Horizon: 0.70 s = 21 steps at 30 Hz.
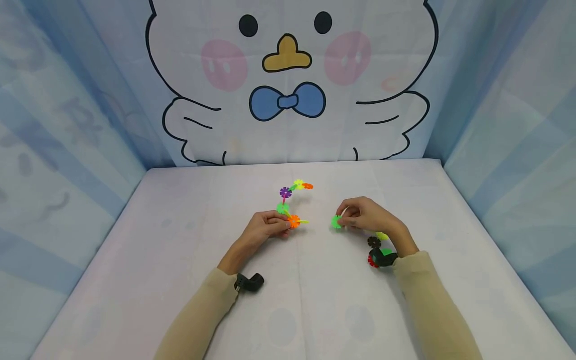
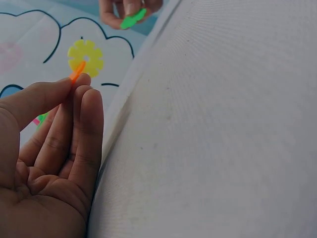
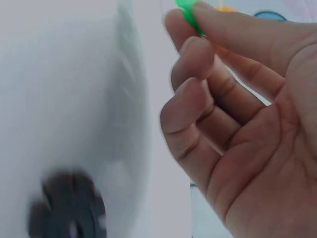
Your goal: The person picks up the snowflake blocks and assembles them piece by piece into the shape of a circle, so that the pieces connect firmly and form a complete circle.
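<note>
My left hand pinches an orange notched disc between thumb and fingertips. This disc belongs to a curved chain of interlocked snowflake discs, with a green disc, a purple disc, a yellow disc and an orange end disc. In the left wrist view a yellow disc sticks out from the pinched orange one. Across a gap to the right, my right hand pinches a single green notched disc between thumb and index finger, its other fingers loosely bent.
Loose discs lie under my right wrist: a black one, a yellow one, a green one and a red one, partly hidden by the wrist camera. A white cloth covers the table; printed curtains stand around it.
</note>
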Each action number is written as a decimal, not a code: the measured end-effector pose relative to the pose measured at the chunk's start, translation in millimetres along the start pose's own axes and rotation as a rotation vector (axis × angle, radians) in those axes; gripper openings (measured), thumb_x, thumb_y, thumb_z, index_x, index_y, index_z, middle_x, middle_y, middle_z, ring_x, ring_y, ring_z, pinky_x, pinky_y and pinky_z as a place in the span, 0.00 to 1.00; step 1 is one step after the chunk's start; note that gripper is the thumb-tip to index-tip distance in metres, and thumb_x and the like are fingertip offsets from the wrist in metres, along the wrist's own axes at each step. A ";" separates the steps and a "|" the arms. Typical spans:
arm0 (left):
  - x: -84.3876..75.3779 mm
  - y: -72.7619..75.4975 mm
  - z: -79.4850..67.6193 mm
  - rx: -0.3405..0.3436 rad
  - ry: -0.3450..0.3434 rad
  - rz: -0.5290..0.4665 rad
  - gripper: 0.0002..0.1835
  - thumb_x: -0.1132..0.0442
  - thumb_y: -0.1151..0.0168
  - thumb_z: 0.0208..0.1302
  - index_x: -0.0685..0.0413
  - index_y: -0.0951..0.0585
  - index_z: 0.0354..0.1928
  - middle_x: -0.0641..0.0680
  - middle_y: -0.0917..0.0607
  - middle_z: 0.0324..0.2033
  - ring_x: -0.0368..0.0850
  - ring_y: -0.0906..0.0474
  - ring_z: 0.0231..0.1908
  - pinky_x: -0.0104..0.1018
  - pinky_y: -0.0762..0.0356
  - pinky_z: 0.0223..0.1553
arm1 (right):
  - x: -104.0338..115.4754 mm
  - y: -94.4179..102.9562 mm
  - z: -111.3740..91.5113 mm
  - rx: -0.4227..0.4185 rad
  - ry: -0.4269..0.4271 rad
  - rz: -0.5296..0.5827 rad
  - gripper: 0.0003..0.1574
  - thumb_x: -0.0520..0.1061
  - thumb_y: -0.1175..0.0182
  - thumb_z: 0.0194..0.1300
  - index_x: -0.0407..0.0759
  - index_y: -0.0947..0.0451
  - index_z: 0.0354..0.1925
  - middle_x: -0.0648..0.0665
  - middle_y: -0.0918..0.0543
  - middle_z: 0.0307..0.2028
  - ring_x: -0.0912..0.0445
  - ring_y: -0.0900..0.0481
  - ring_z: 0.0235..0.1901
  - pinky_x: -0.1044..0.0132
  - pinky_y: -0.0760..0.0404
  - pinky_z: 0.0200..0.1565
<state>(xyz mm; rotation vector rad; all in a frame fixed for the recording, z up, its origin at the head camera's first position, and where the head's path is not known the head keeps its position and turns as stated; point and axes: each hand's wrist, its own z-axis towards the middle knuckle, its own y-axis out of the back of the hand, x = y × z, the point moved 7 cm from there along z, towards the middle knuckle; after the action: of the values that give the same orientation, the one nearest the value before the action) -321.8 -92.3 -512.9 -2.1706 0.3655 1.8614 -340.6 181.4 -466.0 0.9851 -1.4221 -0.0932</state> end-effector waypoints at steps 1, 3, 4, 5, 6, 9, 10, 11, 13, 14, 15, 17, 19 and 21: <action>0.3 0.1 0.0 0.001 0.001 0.001 0.12 0.67 0.32 0.72 0.68 0.17 0.51 0.57 0.07 0.40 0.42 0.10 0.35 0.34 0.09 0.45 | 2.3 -2.7 2.0 -0.003 0.006 0.012 0.12 0.43 0.29 0.70 0.39 0.16 0.49 0.39 0.12 0.35 0.55 0.23 0.29 0.67 0.22 0.31; 0.6 0.3 0.0 0.002 0.001 0.002 0.12 0.67 0.32 0.72 0.68 0.17 0.51 0.57 0.07 0.40 0.42 0.10 0.35 0.34 0.09 0.45 | 7.0 -7.9 5.8 -0.008 0.021 0.033 0.12 0.42 0.30 0.71 0.39 0.16 0.50 0.38 0.12 0.36 0.54 0.22 0.30 0.67 0.21 0.32; 0.6 0.2 0.0 0.003 0.000 0.003 0.13 0.66 0.32 0.72 0.68 0.17 0.51 0.57 0.07 0.40 0.42 0.10 0.35 0.34 0.09 0.45 | 9.1 -10.4 7.4 -0.012 0.022 0.043 0.11 0.41 0.31 0.71 0.40 0.16 0.50 0.38 0.12 0.37 0.54 0.22 0.30 0.67 0.20 0.32; 0.5 0.3 -0.1 0.004 -0.002 0.004 0.13 0.66 0.32 0.72 0.68 0.17 0.52 0.57 0.07 0.40 0.42 0.10 0.35 0.34 0.09 0.45 | 11.4 -12.5 8.8 -0.016 0.030 0.048 0.11 0.41 0.31 0.72 0.40 0.16 0.50 0.38 0.12 0.37 0.53 0.22 0.30 0.67 0.20 0.32; 0.3 0.2 -0.2 0.004 -0.003 0.003 0.13 0.66 0.32 0.72 0.68 0.17 0.52 0.57 0.07 0.40 0.42 0.10 0.35 0.34 0.09 0.45 | 13.7 -14.6 9.8 -0.019 0.040 0.057 0.11 0.41 0.32 0.72 0.40 0.16 0.51 0.37 0.13 0.37 0.53 0.22 0.29 0.66 0.19 0.32; -0.2 -0.4 -0.4 0.004 -0.007 0.005 0.13 0.66 0.31 0.71 0.68 0.17 0.51 0.56 0.07 0.39 0.42 0.10 0.35 0.34 0.09 0.45 | 20.5 -20.7 12.2 -0.025 0.063 0.080 0.11 0.42 0.32 0.72 0.40 0.16 0.51 0.36 0.13 0.37 0.51 0.21 0.29 0.65 0.19 0.31; -0.1 -0.5 -0.4 0.004 -0.008 0.005 0.13 0.66 0.31 0.71 0.68 0.17 0.51 0.56 0.07 0.39 0.42 0.10 0.35 0.34 0.09 0.46 | 22.7 -22.9 12.8 -0.023 0.070 0.089 0.12 0.42 0.31 0.72 0.39 0.16 0.51 0.35 0.12 0.37 0.50 0.21 0.28 0.65 0.19 0.31; 0.1 -0.6 -0.3 0.004 -0.008 0.005 0.13 0.66 0.31 0.71 0.68 0.16 0.51 0.56 0.07 0.39 0.42 0.10 0.35 0.34 0.09 0.46 | 24.8 -25.2 13.4 -0.018 0.082 0.095 0.12 0.42 0.31 0.72 0.39 0.16 0.51 0.35 0.12 0.37 0.49 0.21 0.28 0.65 0.19 0.31; 0.5 -0.8 0.0 0.001 -0.006 0.003 0.13 0.66 0.31 0.71 0.68 0.16 0.51 0.55 0.07 0.39 0.42 0.10 0.35 0.34 0.09 0.46 | 27.9 -29.9 14.9 -0.008 0.092 0.106 0.12 0.42 0.31 0.72 0.39 0.16 0.51 0.35 0.11 0.38 0.48 0.21 0.28 0.65 0.19 0.30; 0.7 -0.9 0.2 0.000 -0.005 0.001 0.12 0.66 0.31 0.71 0.68 0.16 0.51 0.55 0.07 0.39 0.42 0.10 0.35 0.34 0.09 0.46 | 29.1 -31.9 15.6 -0.004 0.096 0.110 0.12 0.42 0.31 0.72 0.39 0.16 0.51 0.35 0.11 0.38 0.48 0.21 0.28 0.65 0.20 0.30; 0.9 -1.0 0.4 -0.001 -0.003 -0.001 0.12 0.66 0.31 0.71 0.68 0.16 0.50 0.55 0.07 0.39 0.42 0.10 0.35 0.34 0.09 0.46 | 30.0 -33.6 16.2 0.000 0.099 0.112 0.12 0.43 0.31 0.72 0.39 0.16 0.51 0.35 0.11 0.37 0.47 0.21 0.27 0.65 0.20 0.30; 1.3 -0.9 0.9 -0.004 -0.001 -0.003 0.12 0.66 0.31 0.71 0.67 0.16 0.50 0.54 0.07 0.38 0.42 0.10 0.36 0.34 0.09 0.46 | 30.8 -35.9 17.4 -0.003 0.104 0.108 0.12 0.43 0.31 0.72 0.39 0.16 0.51 0.35 0.11 0.37 0.48 0.21 0.28 0.66 0.20 0.30; 1.5 -1.0 1.2 -0.004 0.000 -0.004 0.12 0.66 0.31 0.71 0.67 0.16 0.50 0.54 0.07 0.38 0.43 0.10 0.36 0.34 0.09 0.46 | 30.8 -36.2 18.1 -0.016 0.102 0.100 0.13 0.43 0.31 0.72 0.39 0.16 0.51 0.36 0.11 0.37 0.48 0.20 0.28 0.66 0.20 0.30; 1.9 -0.8 1.4 -0.005 0.001 -0.003 0.12 0.66 0.31 0.71 0.67 0.16 0.50 0.54 0.07 0.39 0.42 0.10 0.36 0.34 0.09 0.46 | 30.6 -35.4 18.3 -0.033 0.096 0.095 0.13 0.42 0.30 0.71 0.40 0.16 0.51 0.36 0.10 0.37 0.47 0.20 0.28 0.66 0.19 0.30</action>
<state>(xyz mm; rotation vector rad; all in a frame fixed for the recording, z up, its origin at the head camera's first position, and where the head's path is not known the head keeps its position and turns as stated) -322.5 -91.1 -515.0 -2.1738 0.3584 1.8618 -332.2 131.8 -466.9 0.8817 -1.3727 0.0007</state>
